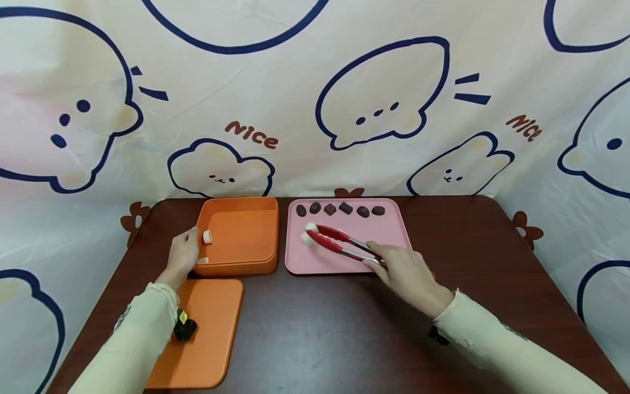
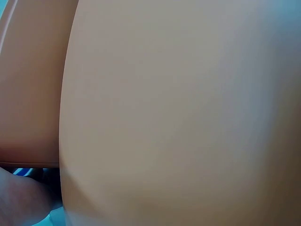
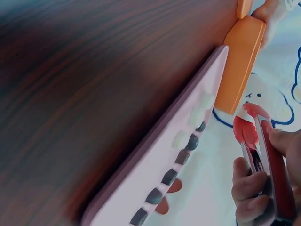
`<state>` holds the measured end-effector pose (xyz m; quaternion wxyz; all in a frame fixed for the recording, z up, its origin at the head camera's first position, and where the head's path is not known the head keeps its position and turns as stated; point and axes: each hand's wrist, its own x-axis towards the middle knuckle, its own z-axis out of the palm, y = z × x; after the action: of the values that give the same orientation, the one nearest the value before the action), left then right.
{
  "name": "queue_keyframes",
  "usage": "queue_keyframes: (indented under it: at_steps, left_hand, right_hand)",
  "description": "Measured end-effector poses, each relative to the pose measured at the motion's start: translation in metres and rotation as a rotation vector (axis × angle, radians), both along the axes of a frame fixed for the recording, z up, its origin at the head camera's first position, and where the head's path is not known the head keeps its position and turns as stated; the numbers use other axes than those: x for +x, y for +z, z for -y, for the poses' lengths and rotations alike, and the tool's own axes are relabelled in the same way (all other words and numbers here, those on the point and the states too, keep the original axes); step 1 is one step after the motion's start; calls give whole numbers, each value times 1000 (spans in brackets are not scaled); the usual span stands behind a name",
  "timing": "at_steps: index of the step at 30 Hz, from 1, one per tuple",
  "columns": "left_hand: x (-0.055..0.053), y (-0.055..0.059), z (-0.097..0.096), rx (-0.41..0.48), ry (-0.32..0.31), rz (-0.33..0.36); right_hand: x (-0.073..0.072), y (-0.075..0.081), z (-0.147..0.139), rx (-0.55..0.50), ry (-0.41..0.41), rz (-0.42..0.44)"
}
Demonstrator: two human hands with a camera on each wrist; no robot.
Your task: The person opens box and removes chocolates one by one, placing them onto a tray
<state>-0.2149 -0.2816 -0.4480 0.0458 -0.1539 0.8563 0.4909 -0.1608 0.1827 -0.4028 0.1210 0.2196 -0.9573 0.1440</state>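
Note:
My left hand [image 1: 184,250] holds the left wall of an open orange box [image 1: 243,232]. Two small white pieces, one of them a white block [image 1: 207,237], lie inside along that wall. In my right hand [image 1: 406,273] are metal tongs [image 1: 344,243] with red tips, held over the left part of a pink tray [image 1: 320,265]. Between the tips is a white piece [image 1: 311,226] like a marshmallow. Pale pieces [image 3: 196,115] lie on the tray in the right wrist view. A row of dark chocolates [image 1: 330,209] runs along the tray's far edge.
An orange lid [image 1: 211,339] lies in front of the box, partly under my left forearm. It also bears a small black object [image 1: 185,329] with a yellow mark. The dark wooden table [image 1: 305,339] ends at a printed cloth [image 1: 295,98] behind the tray.

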Motion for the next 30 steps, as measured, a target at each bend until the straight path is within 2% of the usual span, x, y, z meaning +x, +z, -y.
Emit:
queue_keyframes:
  at_steps: [9,18,24,30]
  left_hand:
    - [-2,-2,-1,-42,17,-25]
    - [-1,-2,-1,-4,-6,-36]
    - [0,-2,0,7,-6,-31]
    - [0,-1,0,-25,-12,-41]
  right_hand:
    - [1,-3,-30,-3,-61,79]
    - [0,-2,-50,-1,-105,170]
    - [-2,-4,-60,-43,-132,277]
    - [-4,-10,-67,-104,-133,341]
